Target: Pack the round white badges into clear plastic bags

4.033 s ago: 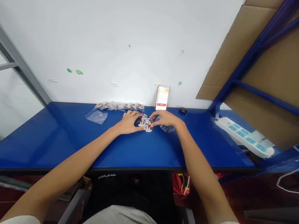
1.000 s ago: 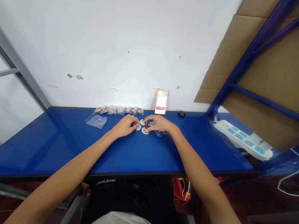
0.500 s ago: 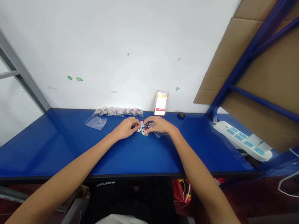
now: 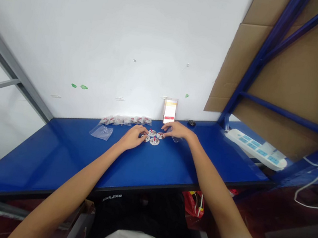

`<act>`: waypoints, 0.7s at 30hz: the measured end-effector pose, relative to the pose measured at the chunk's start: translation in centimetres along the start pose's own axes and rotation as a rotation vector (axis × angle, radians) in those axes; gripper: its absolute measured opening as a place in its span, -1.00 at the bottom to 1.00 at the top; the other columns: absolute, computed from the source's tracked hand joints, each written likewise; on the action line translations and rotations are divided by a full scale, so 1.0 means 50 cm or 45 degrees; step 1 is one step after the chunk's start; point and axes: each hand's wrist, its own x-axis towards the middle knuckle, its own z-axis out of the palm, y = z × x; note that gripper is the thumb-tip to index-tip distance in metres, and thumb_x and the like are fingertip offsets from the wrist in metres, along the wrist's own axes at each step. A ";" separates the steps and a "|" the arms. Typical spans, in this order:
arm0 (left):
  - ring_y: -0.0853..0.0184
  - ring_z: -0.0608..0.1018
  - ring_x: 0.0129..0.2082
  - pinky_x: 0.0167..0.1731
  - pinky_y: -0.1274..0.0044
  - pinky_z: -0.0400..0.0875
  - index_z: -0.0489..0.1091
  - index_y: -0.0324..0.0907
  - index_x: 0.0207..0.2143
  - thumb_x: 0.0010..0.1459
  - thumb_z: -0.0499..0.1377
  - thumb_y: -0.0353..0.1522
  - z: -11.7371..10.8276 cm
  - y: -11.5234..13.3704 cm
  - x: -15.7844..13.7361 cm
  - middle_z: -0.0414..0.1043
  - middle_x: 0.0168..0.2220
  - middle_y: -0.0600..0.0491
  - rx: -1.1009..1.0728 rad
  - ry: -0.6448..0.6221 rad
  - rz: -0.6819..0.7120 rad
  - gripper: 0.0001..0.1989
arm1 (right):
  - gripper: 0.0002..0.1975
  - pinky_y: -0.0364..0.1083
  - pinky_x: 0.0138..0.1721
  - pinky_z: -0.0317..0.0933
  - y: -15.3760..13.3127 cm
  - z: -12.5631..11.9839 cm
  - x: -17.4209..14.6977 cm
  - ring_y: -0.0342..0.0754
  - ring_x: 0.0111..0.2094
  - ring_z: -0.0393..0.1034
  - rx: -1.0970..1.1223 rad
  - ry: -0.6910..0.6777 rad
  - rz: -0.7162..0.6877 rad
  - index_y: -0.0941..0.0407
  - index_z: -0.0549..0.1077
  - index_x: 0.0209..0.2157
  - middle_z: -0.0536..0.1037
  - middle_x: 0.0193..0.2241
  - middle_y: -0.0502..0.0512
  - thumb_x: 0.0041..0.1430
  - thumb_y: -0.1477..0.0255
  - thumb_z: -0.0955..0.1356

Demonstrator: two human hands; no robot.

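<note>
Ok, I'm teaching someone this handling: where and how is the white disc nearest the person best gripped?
Probably by its near rim, coming from the person's side: the disc looks flat and round, its near edge is uncovered, and the other discs lie behind or beside it. The red piece on top looks best avoided.

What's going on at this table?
A person has both hands at a cluster of four white discs with red parts on a blue table. The left hand is at the leftmost disc, the right hand at the rightmost disc; whether either is gripped is hard to tell. Behind, small clear packets line the wall, and a lit phone leans against it.
</note>
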 end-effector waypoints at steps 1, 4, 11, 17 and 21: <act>0.13 0.55 -0.07 -0.01 0.31 0.44 0.56 -0.10 -0.10 0.35 0.17 -0.34 0.000 -0.001 0.000 0.56 -0.14 -0.03 0.006 -0.001 -0.002 -0.83 | -0.51 0.01 0.05 0.42 0.003 0.003 0.002 0.15 -0.03 0.59 -0.007 -0.021 0.012 0.06 0.69 -0.03 0.70 -0.07 0.16 -0.02 0.24 0.65; 0.12 0.54 -0.06 -0.01 0.30 0.44 0.56 -0.10 -0.08 0.34 0.20 -0.32 -0.001 -0.001 -0.002 0.56 -0.12 -0.04 0.021 -0.010 -0.015 -0.83 | -0.53 -0.04 -0.01 0.43 0.005 0.012 0.007 0.13 -0.05 0.59 -0.025 -0.053 0.001 0.05 0.71 -0.05 0.70 -0.09 0.13 -0.03 0.23 0.65; 0.12 0.55 -0.04 0.03 0.29 0.45 0.55 -0.11 -0.06 0.33 0.21 -0.32 -0.002 -0.007 -0.004 0.56 -0.10 -0.04 0.019 0.006 -0.046 -0.82 | -0.62 -0.11 -0.16 0.38 -0.011 0.011 0.005 0.07 -0.15 0.59 -0.042 -0.088 0.024 0.04 0.71 -0.07 0.71 -0.16 0.10 0.07 0.24 0.60; 0.11 0.56 -0.06 0.02 0.27 0.45 0.55 -0.12 -0.08 0.34 0.17 -0.34 -0.001 -0.012 -0.002 0.56 -0.13 -0.06 0.035 -0.005 -0.064 -0.82 | -0.64 -0.12 -0.14 0.34 -0.018 0.015 0.006 0.04 -0.16 0.60 -0.022 -0.140 -0.005 0.06 0.71 -0.05 0.73 -0.17 0.07 0.06 0.41 0.58; 0.12 0.57 -0.06 0.00 0.29 0.46 0.55 -0.12 -0.07 0.34 0.17 -0.34 -0.004 -0.008 -0.003 0.56 -0.14 -0.06 0.023 -0.012 -0.071 -0.81 | -0.62 -0.12 -0.08 0.34 -0.019 0.015 0.007 0.05 -0.13 0.59 -0.022 -0.150 -0.013 0.06 0.70 -0.03 0.73 -0.15 0.08 0.06 0.45 0.56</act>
